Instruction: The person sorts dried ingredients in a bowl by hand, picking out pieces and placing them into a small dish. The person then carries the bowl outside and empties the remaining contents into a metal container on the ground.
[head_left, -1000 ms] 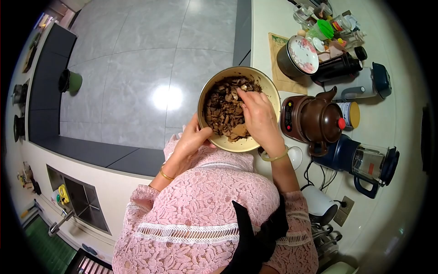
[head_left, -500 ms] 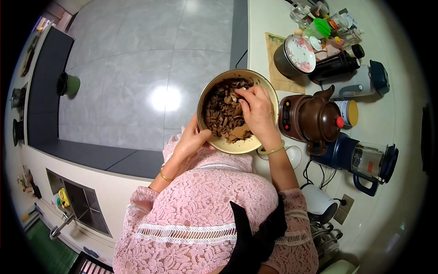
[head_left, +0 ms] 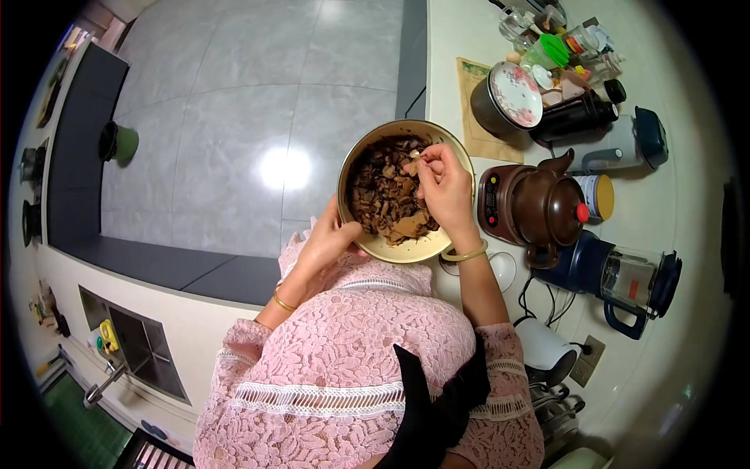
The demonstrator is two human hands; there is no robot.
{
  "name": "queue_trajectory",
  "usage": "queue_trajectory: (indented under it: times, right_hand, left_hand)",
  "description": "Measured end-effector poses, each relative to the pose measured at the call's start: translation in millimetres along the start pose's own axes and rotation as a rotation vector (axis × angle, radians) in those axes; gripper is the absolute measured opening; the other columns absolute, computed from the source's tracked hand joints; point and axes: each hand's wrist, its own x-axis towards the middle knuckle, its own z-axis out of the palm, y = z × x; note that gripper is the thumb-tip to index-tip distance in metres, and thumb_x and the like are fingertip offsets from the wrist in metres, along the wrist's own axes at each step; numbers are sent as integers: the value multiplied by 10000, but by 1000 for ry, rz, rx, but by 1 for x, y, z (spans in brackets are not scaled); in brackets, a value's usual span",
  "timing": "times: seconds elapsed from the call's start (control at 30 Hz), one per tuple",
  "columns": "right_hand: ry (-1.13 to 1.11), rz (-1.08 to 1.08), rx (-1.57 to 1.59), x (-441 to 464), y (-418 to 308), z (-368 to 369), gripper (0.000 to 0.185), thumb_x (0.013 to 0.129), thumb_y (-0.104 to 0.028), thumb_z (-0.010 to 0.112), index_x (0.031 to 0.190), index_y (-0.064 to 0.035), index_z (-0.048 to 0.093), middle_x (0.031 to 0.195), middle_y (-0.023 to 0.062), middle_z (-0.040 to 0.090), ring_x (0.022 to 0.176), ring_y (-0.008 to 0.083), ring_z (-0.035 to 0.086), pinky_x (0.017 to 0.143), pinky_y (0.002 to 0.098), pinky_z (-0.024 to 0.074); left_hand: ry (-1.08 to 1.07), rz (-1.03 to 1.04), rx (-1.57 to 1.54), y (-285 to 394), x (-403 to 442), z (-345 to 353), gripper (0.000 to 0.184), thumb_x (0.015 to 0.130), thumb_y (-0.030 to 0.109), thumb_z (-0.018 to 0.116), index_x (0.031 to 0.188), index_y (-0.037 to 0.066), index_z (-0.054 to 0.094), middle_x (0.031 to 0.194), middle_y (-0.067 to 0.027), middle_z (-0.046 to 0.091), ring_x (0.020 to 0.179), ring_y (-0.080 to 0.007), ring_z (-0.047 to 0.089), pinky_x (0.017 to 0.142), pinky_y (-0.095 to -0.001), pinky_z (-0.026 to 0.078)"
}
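Observation:
A round bowl (head_left: 375, 248) with a cream inside is held tilted in front of my body. Dark brown, irregular chopped pieces (head_left: 387, 187) fill much of it, with a lighter brown powdery patch (head_left: 408, 227) near the lower right. My left hand (head_left: 332, 238) is closed on the bowl's lower left rim, thumb over the edge. Over the right side of the bowl, my right hand (head_left: 445, 187) pinches a small pale brown piece (head_left: 414, 162) between thumb and fingers. Its exact kind cannot be made out.
On the right-hand counter stand a brown electric teapot (head_left: 547, 205), a blender (head_left: 617, 285), a lidded pot (head_left: 500, 102), a black flask (head_left: 574, 117) and several jars. A sink (head_left: 141, 344) lies at lower left, and a green bin (head_left: 121, 143) stands across the floor.
My right hand has lifted slightly from the contents, its fingers now pinching a small piece that shows more clearly. My left hand still holds the rim.

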Motion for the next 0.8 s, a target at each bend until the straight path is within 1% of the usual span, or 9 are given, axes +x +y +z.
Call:
queue_trajectory:
  times: [0.13,0.2,0.3,0.5,0.53,0.6,0.63,0.7,0.8]
  right_hand:
    - [-48,89,118,-1,-1,-4,98,848,-9,500,917,-17,430,796,96,608,578,74,549,428,171,404]
    - [-53,112,168,-2,1,-4,126,841,-8,510,936,-30,430,826,98,604,638,82,562,455,167,418]
    - [-45,56,163,-4,2,-4,162,825,31,487,973,-23,450,837,78,597,689,94,579,481,174,427]
    - [-82,62,109,-7,5,-6,113,831,10,504,941,-17,518,847,34,599,742,78,570,536,183,448]
    - [-80,62,109,-7,6,-7,113,831,10,504,941,-17,518,847,34,599,742,78,570,536,183,448]
    - [-109,46,58,-9,7,-8,95,853,-32,511,936,-5,548,923,64,610,773,73,560,554,173,443]
    - [-108,46,59,-10,6,-9,95,853,-32,511,936,-5,548,923,64,610,773,73,560,554,173,443]
    - [-102,144,182,-13,2,-9,97,847,-23,520,939,0,541,916,65,611,765,79,570,577,180,452]
    - [-69,101,223,-14,7,-8,98,839,-7,526,935,7,537,912,73,611,760,91,582,585,186,461]
  left_hand:
    - [-2,-7,-31,2,1,0,591,762,-9,445,1316,31,243,1032,-120,510,735,-157,593,501,-238,536]
    - [1,-10,-28,3,1,0,583,763,-8,443,1311,31,251,1032,-118,511,736,-154,594,502,-235,535]
    - [1,-3,-23,3,0,1,570,763,-9,441,1303,32,264,1031,-113,514,746,-150,593,503,-231,533]
    - [4,-11,-35,2,1,2,559,763,-11,441,1295,26,272,1025,-108,517,743,-144,588,502,-228,531]
    - [1,-14,-32,0,2,1,557,764,-12,439,1294,24,272,1023,-108,517,740,-144,587,500,-227,531]
    - [-2,-17,-29,0,3,1,555,764,-13,438,1293,21,272,1022,-108,518,737,-143,587,497,-227,531]
    - [1,-12,-34,1,2,2,552,764,-15,437,1290,18,274,1021,-110,519,738,-146,587,495,-228,531]
    - [2,-7,-39,1,2,3,548,765,-16,435,1288,15,275,1020,-111,519,739,-148,587,494,-228,532]
    - [5,-18,-41,2,3,3,539,764,-18,434,1281,10,281,1020,-114,519,738,-151,588,493,-229,533]
